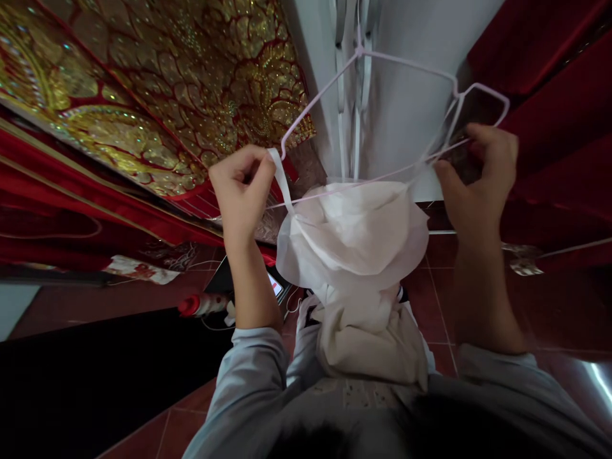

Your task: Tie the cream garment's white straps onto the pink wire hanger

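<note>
A pale pink clothes hanger (406,62) hangs in front of me. Beneath its lower bar droops a sheer white garment (363,223), with cream cloth bunched below. My left hand (246,182) is closed in a pinch on the garment's white strap (283,182), beside the hanger's left end. On the right, another white strap (452,127) runs over the notch of the hanger. My right hand (485,172) has its fingers curled at the hanger's right end, around the lower bar, while its thumb sits apart below the bar.
Red garments with gold sequins (191,83) hang close on the left. Dark red cloth (564,127) hangs on the right. A grey wall panel with metal bars (356,127) stands behind the hanger. A lit phone (275,285) and a red-capped bottle (203,305) lie low on the left.
</note>
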`<action>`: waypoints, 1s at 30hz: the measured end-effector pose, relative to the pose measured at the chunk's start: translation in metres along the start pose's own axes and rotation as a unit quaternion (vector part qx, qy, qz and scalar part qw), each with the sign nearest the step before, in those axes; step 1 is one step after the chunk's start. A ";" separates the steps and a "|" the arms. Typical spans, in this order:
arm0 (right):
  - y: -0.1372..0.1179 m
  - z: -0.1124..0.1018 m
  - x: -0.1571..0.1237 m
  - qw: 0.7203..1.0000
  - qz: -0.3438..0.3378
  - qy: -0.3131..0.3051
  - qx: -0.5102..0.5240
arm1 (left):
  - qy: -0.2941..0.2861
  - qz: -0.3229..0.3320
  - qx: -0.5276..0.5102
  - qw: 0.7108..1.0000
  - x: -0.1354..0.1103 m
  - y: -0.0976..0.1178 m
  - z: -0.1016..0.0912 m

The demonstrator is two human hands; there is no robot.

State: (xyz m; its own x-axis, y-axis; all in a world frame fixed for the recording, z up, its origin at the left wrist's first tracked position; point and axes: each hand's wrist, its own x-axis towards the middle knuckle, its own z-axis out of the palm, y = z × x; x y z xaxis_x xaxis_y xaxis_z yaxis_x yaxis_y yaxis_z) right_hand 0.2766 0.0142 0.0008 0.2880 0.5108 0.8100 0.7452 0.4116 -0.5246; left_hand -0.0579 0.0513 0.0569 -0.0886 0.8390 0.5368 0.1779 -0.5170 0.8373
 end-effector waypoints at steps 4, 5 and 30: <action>-0.009 -0.003 0.015 0.985 0.032 -0.167 0.013 | 0.062 -0.103 -0.030 0.992 0.003 0.013 0.002; -0.014 0.001 0.017 0.980 0.028 -0.193 0.046 | 0.073 -0.132 -0.046 0.987 0.004 0.015 0.001; 0.078 0.031 0.015 0.941 -0.093 0.251 0.205 | -0.003 -0.048 -0.065 0.997 0.016 0.008 -0.012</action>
State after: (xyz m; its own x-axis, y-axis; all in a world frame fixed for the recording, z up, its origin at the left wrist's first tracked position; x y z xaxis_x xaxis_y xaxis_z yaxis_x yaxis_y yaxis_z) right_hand 0.3201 0.0773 -0.0364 0.5007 0.0225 0.8653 0.5454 0.7680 -0.3356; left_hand -0.0700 0.0584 0.0729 -0.0937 0.8868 0.4525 0.0403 -0.4508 0.8917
